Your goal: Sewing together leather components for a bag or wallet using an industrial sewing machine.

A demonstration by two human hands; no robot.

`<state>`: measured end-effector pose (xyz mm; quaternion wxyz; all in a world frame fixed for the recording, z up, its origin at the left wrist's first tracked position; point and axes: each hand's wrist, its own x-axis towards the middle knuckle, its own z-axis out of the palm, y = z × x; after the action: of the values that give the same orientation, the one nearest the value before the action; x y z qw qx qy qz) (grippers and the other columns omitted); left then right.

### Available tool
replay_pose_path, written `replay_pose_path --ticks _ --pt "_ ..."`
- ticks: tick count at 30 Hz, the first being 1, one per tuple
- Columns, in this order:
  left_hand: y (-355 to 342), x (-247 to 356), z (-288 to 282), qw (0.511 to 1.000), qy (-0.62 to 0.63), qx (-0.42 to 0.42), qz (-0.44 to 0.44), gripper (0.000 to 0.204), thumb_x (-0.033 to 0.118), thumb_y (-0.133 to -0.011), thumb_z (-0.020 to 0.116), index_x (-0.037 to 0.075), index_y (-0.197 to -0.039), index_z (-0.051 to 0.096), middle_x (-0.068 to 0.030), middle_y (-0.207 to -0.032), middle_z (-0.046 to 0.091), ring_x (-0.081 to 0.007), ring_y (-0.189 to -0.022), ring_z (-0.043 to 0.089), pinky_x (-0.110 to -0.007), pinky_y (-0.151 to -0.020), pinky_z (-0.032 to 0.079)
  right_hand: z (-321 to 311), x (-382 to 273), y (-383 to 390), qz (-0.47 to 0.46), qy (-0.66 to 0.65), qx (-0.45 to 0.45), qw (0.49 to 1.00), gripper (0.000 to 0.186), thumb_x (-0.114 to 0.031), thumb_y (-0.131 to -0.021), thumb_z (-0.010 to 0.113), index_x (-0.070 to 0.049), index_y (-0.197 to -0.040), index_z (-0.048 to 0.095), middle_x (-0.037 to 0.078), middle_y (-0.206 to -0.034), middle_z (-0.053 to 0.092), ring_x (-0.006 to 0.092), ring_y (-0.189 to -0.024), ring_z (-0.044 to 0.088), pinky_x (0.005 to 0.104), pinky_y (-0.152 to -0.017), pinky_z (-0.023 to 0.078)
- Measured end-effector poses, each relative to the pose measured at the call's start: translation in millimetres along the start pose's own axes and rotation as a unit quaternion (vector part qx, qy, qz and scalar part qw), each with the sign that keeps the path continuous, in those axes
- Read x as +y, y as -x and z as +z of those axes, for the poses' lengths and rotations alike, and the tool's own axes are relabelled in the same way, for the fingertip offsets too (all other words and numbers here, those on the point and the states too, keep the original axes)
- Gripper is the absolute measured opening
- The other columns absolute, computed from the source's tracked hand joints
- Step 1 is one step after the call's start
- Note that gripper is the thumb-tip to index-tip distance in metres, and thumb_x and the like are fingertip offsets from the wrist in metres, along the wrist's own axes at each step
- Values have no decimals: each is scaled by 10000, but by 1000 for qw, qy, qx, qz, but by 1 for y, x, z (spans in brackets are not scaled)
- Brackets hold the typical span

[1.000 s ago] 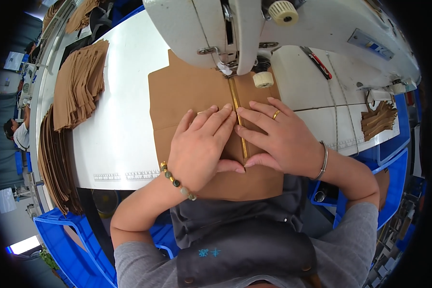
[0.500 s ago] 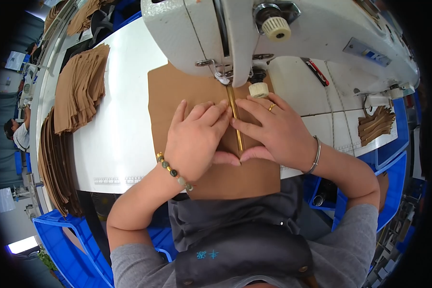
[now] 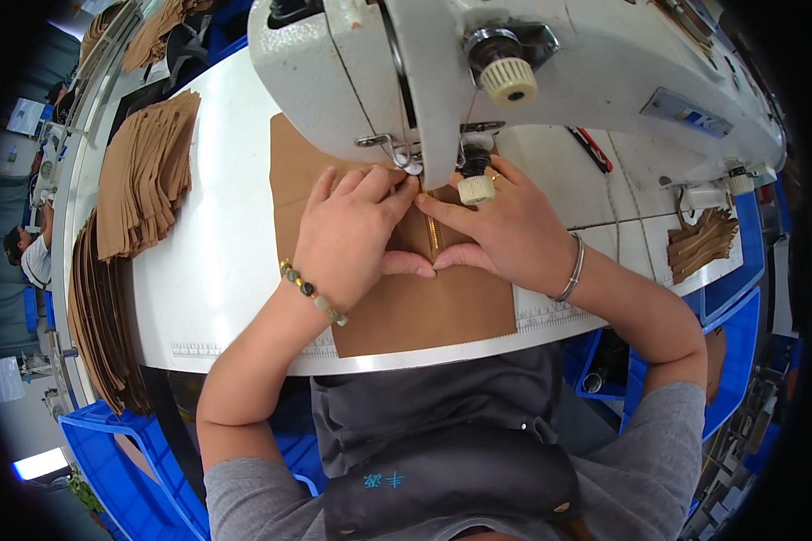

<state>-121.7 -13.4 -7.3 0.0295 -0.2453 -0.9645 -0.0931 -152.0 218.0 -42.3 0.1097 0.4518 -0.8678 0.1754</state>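
The smooth brown sheet (image 3: 424, 311) under the fingers (image 3: 367, 186) has slid deeper beneath the white metal sewing machine (image 3: 338, 86), so less gold metal zipper (image 3: 435, 236) shows (thumbs nearly meet). Left hand (image 3: 347, 225) and right hand (image 3: 519, 233) spread flat, gripping nothing.

The panel (image 3: 426, 314) lies on the table (image 3: 226, 207), partly under the sewing machine (image 3: 595, 68), right of stacked pieces (image 3: 146, 176).

Markings around you
Turquoise characters (image 3: 384, 480) on your dark grey apron (image 3: 460, 494); blue-and-white lettering on the silver rectangular plate (image 3: 663, 103) of your white sewing machine (image 3: 595, 72); black ruler scale (image 3: 198, 350) edging your white tabletop (image 3: 212, 270).
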Motion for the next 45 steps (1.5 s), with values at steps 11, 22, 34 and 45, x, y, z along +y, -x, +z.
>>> replay_pose_path --ticks 11,22,34,45 --pt "32 7 23 991 90 95 12 602 397 -742 846 52 -1222 732 -88 -1315 694 -292 -1301 615 -453 -1088 505 -15 -8 12 -3 -56 -19 998 451 -421 -779 801 -147 -1134 756 68 -1262 654 267 -1230 612 455 -1074 476" --pt "40 17 20 986 127 90 54 499 326 -712 878 64 -1124 779 -88 -1270 721 -325 -1258 653 -441 -1037 544 -17 -21 18 -20 -33 -8 999 430 -373 -770 810 -113 -1106 747 103 -1271 651 250 -1231 623 453 -1082 483" --pt "20 2 20 992 68 93 54 515 418 -744 837 71 -1120 786 -69 -1230 730 -286 -1261 654 -477 -1060 514 -8 -11 5 -7 -14 -5 1000 403 -343 -803 800 -94 -1113 729 92 -1235 666 267 -1237 617 470 -1096 461" --pt "4 -9 27 990 56 129 22 491 430 -810 789 92 -1167 770 -52 -1219 716 -251 -1251 648 -457 -1039 512 4 5 -5 13 -6 38 999 318 -333 -838 787 -87 -1035 742 91 -1167 685 274 -1206 614 485 -1124 425"
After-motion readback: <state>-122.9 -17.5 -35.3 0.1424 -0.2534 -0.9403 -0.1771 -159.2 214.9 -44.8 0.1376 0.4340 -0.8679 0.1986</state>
